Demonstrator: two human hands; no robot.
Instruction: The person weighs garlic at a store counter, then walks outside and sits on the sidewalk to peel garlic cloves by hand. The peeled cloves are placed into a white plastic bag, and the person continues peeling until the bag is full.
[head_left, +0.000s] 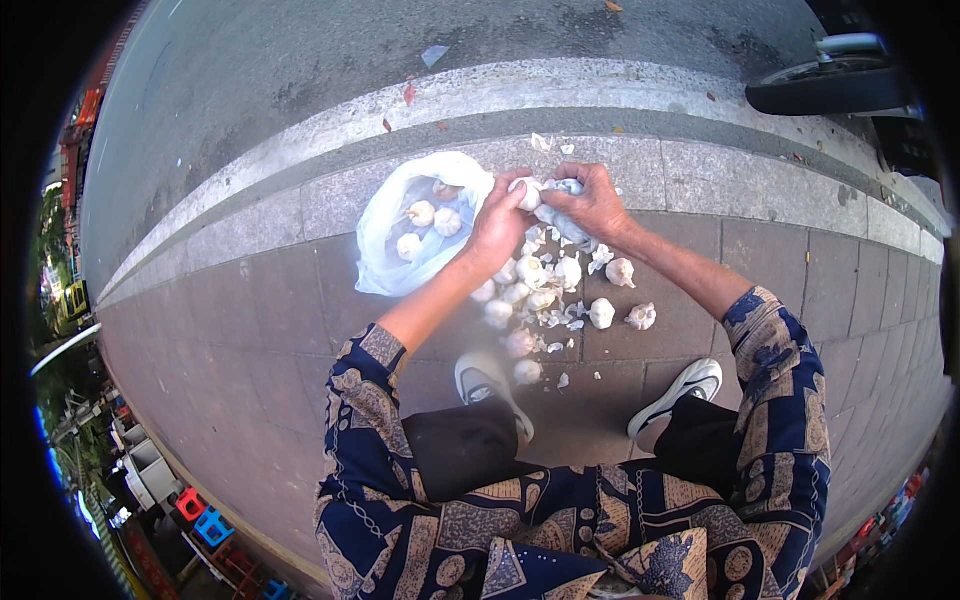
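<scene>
My left hand (499, 229) grips a whitish garlic bulb (529, 196) above the pile, beside the bag's right rim. Fingers of my right hand (598, 204) press on that bulb's right side and pinch a crumpled grey-blue cloth or plastic piece (559, 219), whose material I cannot tell. Below both hands several garlic bulbs (532, 271) lie heaped on the paving among loose papery skins (555, 319). A few more bulbs (620, 272) sit apart to the right. At left stands a white translucent plastic bag (373, 251), its mouth spread, with several garlic bulbs (448, 222) inside.
Brown paving slabs (247, 322) meet a pale stone kerb (337, 196) just past the bag, with the grey road (300, 97) beyond. My shoes (679, 394) flank the lower end of the pile. A vehicle wheel (829, 91) is at the upper right. Plastic stools (213, 526) stand far lower left.
</scene>
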